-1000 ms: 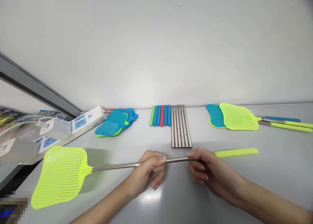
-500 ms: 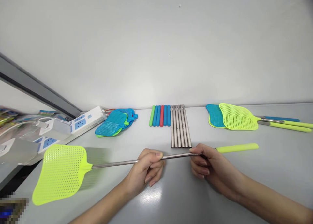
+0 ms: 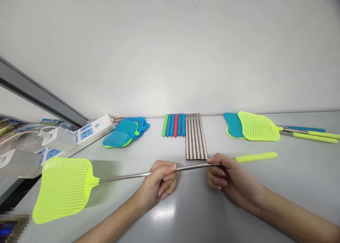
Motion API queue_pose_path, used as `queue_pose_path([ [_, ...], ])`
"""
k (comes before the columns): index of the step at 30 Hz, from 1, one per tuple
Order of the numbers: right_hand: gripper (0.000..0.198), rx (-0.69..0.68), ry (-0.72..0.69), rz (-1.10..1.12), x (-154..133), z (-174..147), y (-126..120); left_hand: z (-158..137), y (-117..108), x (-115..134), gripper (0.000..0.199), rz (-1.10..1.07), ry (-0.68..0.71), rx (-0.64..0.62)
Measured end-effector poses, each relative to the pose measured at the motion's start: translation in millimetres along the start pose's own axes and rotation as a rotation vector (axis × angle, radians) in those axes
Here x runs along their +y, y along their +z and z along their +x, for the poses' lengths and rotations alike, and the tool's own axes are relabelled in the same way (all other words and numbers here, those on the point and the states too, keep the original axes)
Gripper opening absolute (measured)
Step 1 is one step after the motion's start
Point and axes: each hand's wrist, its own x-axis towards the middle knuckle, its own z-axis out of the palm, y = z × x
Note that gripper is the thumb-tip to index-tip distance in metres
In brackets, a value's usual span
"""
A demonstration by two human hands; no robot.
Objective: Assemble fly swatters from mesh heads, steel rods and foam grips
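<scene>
A fly swatter (image 3: 63, 190) with a yellow-green mesh head, a metal rod and a yellow-green grip lies across both my hands, held above the table. My left hand (image 3: 160, 181) pinches the rod near its middle, thumb on top. My right hand (image 3: 225, 174) pinches the rod farther right, close to the grip (image 3: 256, 157), which sticks out beyond it. Behind my hands lie several metal tubes (image 3: 196, 138) side by side. Next to them is a row of coloured handle grips (image 3: 174, 125) in green, blue and red.
A pile of loose swatter heads (image 3: 120, 132), mostly blue, lies at the back left. Assembled fly swatters (image 3: 259, 126) are stacked at the back right. Power strips (image 3: 94, 129) with plugs and cables stand at the left. A white wall (image 3: 170, 51) closes off the table's back edge.
The fly swatter has shifted very slightly to the left, and its grip end has risen a little. Both hands keep their pinch on the rod.
</scene>
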Motion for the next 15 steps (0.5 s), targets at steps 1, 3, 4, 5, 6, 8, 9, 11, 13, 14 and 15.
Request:
queue_pose_path([
  [1,0.031,0.002,-0.006,0.014,0.3,0.1,0.1,0.0,-0.2,-0.4,0.041,-0.003,-0.007,-0.003],
  [3,0.031,0.008,-0.018,0.044,1.0,0.3,0.4,0.0,-0.8,-1.4,0.040,-0.007,-0.013,-0.011],
  [4,0.031,0.008,-0.022,0.059,1.3,0.5,0.5,0.1,-1.2,-2.0,0.041,-0.008,-0.013,-0.015],
  [5,0.031,0.008,-0.024,0.072,1.7,0.6,0.6,0.2,-1.7,-2.6,0.041,-0.007,-0.014,-0.016],
  [6,0.031,0.008,-0.028,0.083,2.1,0.9,0.7,0.3,-2.3,-3.3,0.041,-0.007,-0.016,-0.017],
  [8,0.032,0.012,-0.036,0.095,2.6,1.4,0.8,0.6,-3.2,-4.6,0.042,-0.004,-0.022,-0.017],
  [9,0.032,0.011,-0.035,0.096,2.8,1.7,0.8,0.9,-3.4,-5.2,0.042,-0.005,-0.023,-0.017],
  [11,0.034,0.006,-0.026,0.093,2.8,2.1,0.6,1.5,-3.3,-5.9,0.044,-0.003,-0.021,-0.009],
  [13,0.035,-0.001,-0.015,0.092,2.5,2.6,0.1,2.4,-2.1,-5.8,0.045,0.008,-0.017,0.013],
  [14,0.036,-0.007,-0.008,0.092,2.2,2.9,-0.4,3.0,-1.1,-5.4,0.046,0.017,-0.016,0.026],
  [15,0.036,-0.015,0.001,0.093,2.0,3.2,-0.9,3.5,0.1,-4.9,0.046,0.028,-0.013,0.041],
])
